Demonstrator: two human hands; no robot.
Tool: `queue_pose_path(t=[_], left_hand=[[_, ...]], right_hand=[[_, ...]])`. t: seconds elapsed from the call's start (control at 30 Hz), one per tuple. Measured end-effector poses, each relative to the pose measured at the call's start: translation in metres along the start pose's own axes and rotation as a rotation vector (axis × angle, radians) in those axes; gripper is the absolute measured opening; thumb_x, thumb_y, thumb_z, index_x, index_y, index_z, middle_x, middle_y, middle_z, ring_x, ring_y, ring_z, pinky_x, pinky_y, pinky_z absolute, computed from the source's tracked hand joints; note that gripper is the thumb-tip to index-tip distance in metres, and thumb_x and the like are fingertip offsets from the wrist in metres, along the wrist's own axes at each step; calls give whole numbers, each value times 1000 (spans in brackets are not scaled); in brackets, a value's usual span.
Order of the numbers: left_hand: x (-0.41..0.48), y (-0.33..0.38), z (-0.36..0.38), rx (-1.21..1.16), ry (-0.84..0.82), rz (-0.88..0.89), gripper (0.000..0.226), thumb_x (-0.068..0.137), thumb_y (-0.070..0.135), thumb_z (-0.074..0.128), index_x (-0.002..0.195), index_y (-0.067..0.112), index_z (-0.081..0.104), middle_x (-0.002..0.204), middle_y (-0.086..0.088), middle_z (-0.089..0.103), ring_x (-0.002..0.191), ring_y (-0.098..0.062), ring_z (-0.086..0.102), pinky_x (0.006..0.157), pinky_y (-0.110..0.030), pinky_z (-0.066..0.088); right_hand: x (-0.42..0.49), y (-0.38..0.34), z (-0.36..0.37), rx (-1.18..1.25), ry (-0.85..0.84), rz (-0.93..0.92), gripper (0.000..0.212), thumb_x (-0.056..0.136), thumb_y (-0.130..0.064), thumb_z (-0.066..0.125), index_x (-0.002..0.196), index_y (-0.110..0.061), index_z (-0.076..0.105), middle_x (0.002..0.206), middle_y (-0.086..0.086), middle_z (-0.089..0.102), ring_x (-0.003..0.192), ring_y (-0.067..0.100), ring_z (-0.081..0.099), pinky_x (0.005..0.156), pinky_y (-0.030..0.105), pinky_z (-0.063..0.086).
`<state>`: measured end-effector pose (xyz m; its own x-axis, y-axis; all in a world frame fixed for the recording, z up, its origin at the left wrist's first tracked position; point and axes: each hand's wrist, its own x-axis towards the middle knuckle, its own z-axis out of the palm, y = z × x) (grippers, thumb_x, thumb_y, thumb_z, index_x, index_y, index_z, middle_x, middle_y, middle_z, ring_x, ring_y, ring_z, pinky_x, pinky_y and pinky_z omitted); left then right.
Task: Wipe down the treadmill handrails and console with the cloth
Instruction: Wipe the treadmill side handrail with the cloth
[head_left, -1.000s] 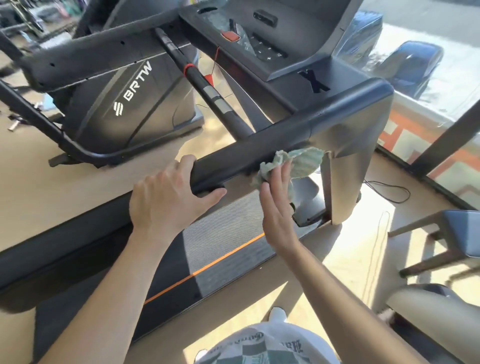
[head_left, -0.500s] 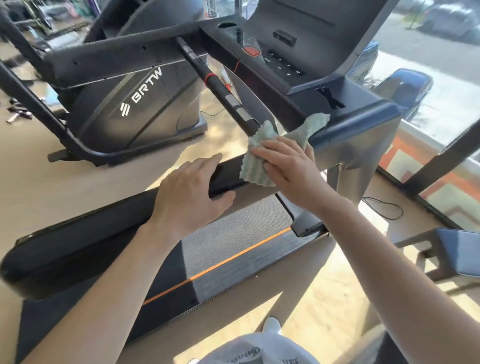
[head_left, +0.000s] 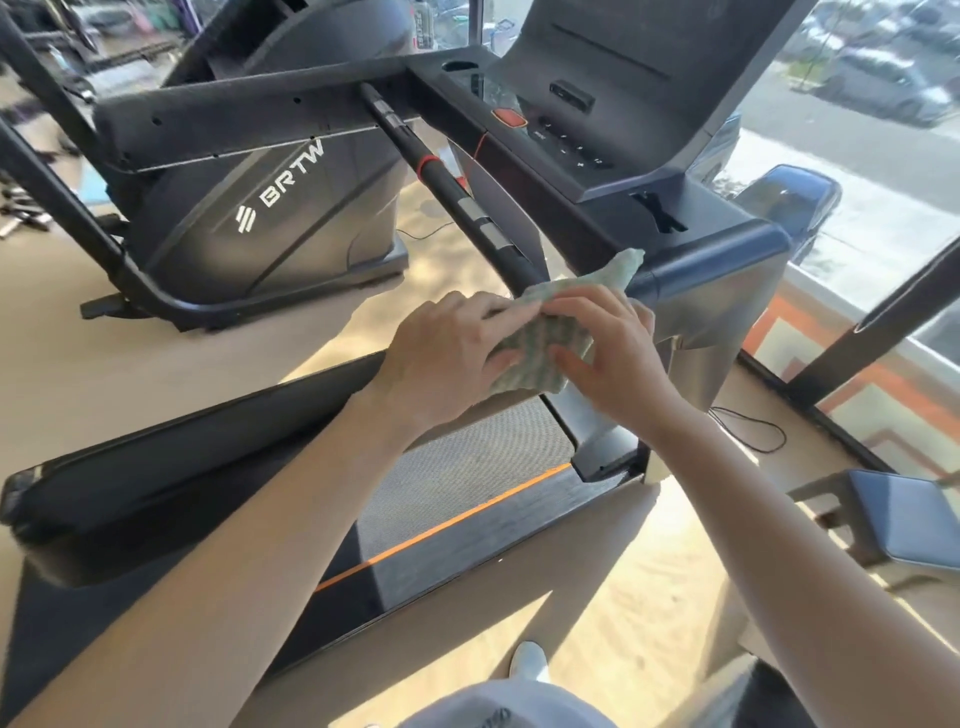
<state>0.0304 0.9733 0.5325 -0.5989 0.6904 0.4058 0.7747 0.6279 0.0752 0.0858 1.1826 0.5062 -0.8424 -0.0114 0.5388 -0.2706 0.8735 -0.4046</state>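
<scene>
While I watched the head feed from my station, the far left showed a second machine (head_left: 244, 208) lettered BRTW, standing on the floor well apart from the treadmill's near handrail (head_left: 208, 447). That dark rail ran up from the lower left to where the hands met. The left hand (head_left: 441, 358) lay over the rail, fingers and thumb pinching the left edge of the cloth (head_left: 540, 343). The cloth (pale green, ribbed) was draped over the handrail, one corner sticking up toward the console (head_left: 597, 130). Touching it from the other side, the right hand (head_left: 613, 353) gripped the cloth, fingers curled across the top and thumb underneath. Below them I saw the running belt (head_left: 467, 467) with its orange stripe. Up on the console sat an orange button (head_left: 509, 118). Farthest right, a blue padded seat (head_left: 904, 519) stood by the window.
</scene>
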Motion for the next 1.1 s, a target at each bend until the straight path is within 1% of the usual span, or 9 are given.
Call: queue_pose_path(t=[0.07,0.17,0.27,0.37,0.47,0.63,0.8,1.0,1.1], left_hand=[[-5,-4,0,7,16,-10,48,97,40,60,144,33,56,124,6,67,98,-26,64,74,-39,50],[-30,-18,-7,-13,53,-74,47,95,44,62,140,35,59,117,7,69,96,-24,66,70,-37,50],[-67,-38,-19,-13,90,-140,43,93,45,65,135,34,65,113,8,70,93,-23,67,67,-33,46],[-107,-59,-35,10,114,-201,41,92,47,66,129,32,69,111,8,71,92,-23,68,68,-32,45],[-148,-79,-50,9,140,-262,40,92,50,64,126,31,71,111,9,71,94,-22,67,71,-34,46],[-211,-109,-65,9,223,-320,37,94,49,64,123,29,73,115,10,70,99,-21,65,81,-37,45],[-258,-132,-77,0,311,-383,35,94,49,66,118,25,75,116,10,70,100,-21,65,83,-39,47],[-293,-149,-85,-266,373,-534,33,93,44,69,117,22,75,120,9,69,111,-13,65,89,-39,54],[-309,-152,-84,-435,400,-597,27,94,33,70,117,18,73,120,9,69,113,-10,65,90,-36,55]], right_hand=[[0,-1,6,-57,11,-35,41,81,-13,76,121,-20,68,124,-6,63,121,20,54,105,37,24],[0,-21,22,-92,-7,-109,35,89,-20,71,123,-24,70,127,-12,65,127,19,51,107,47,28],[1,-54,40,-101,8,-162,32,92,-26,66,123,-31,71,127,-18,65,125,22,49,102,44,26],[1,-91,57,-33,-76,-187,32,95,-30,60,125,-27,71,127,-11,65,120,20,53,101,42,31],[-3,-127,74,1,-81,-197,34,92,-29,66,124,-19,70,123,-1,64,112,24,56,101,38,34],[-13,-181,105,-21,0,-169,37,88,-40,70,118,-18,72,120,-2,66,114,25,56,100,43,38],[-18,-232,132,-16,36,-212,34,87,-38,73,114,-16,74,116,0,68,109,25,59,99,47,40],[-25,-275,153,28,17,-231,32,87,-35,72,112,-15,73,112,2,67,102,29,59,96,45,42],[-28,-288,162,65,12,-239,32,86,-33,73,111,-14,73,112,2,67,103,29,59,97,43,41]])
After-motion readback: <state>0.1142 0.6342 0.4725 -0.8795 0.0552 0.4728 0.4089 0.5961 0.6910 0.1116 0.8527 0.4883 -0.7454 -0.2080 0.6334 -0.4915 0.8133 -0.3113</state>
